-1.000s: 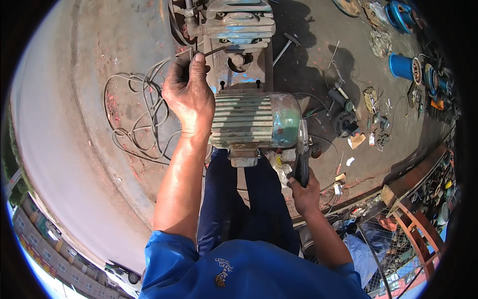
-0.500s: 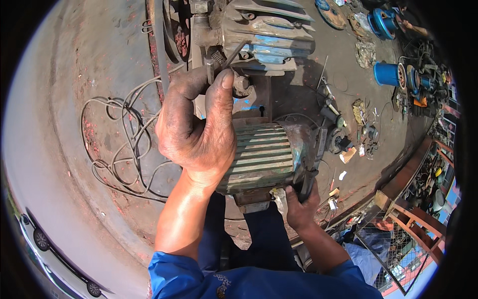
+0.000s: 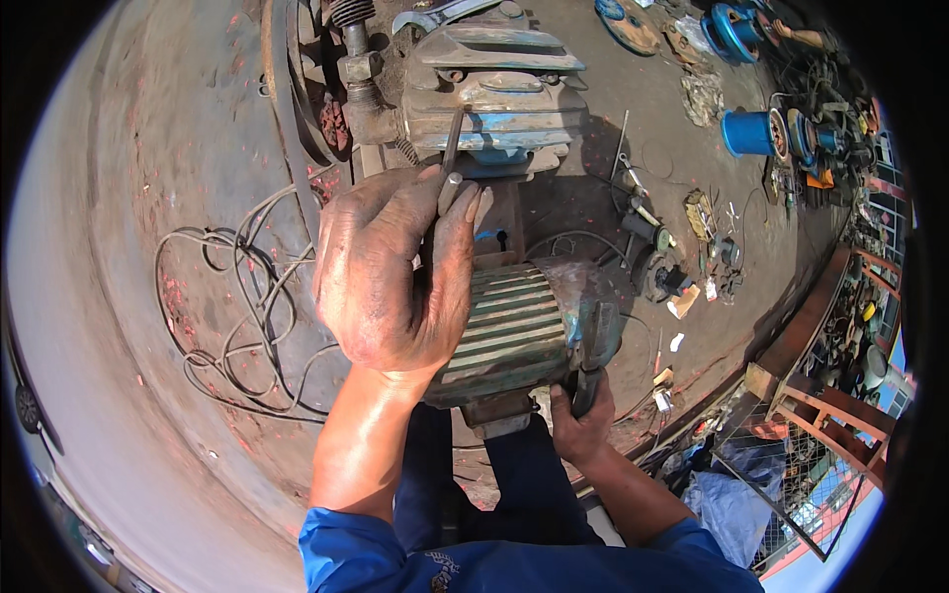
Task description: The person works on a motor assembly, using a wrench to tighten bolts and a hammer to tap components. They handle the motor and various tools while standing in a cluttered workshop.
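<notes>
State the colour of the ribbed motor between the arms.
The ribbed motor is a worn, greyish green, best seen in the head view.

We record left hand [image 3: 390,267] turned over since earlier views: back of hand now faces camera. Dark rod [image 3: 453,148] in its grip, formerly slanting off to right, now stands steeper. Large bolt, previously visible to right of left hand, now hidden behind it. We note spanner [image 3: 445,14] come into view beyond left hand. Dark-handled tool [image 3: 586,387] in right hand [image 3: 583,430], formerly alongside motor [image 3: 514,326], now overlaps its end.
</notes>
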`<act>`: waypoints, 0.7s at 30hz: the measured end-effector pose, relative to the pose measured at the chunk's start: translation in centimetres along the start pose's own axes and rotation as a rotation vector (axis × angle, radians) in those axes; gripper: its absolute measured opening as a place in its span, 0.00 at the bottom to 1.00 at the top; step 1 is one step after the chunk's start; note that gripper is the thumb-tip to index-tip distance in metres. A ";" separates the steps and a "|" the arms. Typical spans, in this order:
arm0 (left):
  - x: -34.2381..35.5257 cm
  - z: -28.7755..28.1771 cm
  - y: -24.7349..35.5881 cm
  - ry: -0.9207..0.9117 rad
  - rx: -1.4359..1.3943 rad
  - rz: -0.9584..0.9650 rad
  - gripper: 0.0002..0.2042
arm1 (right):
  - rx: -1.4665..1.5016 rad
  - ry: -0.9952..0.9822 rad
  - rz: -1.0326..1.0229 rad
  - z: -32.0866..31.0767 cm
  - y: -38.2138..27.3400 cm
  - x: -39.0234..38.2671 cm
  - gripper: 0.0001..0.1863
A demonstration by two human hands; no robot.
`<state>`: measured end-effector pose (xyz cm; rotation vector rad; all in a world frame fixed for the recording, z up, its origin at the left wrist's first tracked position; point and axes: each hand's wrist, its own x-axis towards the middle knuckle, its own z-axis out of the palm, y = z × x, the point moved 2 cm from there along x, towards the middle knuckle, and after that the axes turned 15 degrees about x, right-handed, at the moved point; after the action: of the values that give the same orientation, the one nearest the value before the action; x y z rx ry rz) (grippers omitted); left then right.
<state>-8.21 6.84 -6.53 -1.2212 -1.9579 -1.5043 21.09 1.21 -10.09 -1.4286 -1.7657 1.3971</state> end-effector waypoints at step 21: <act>2.5 3.6 -1.6 -0.110 0.262 0.218 0.15 | -0.047 -0.091 -0.469 -1.8 -6.8 5.6 0.35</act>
<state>-10.17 11.06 -6.85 -1.3715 -1.9429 -1.0583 17.70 7.50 -4.54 -0.8967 -2.0342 1.1879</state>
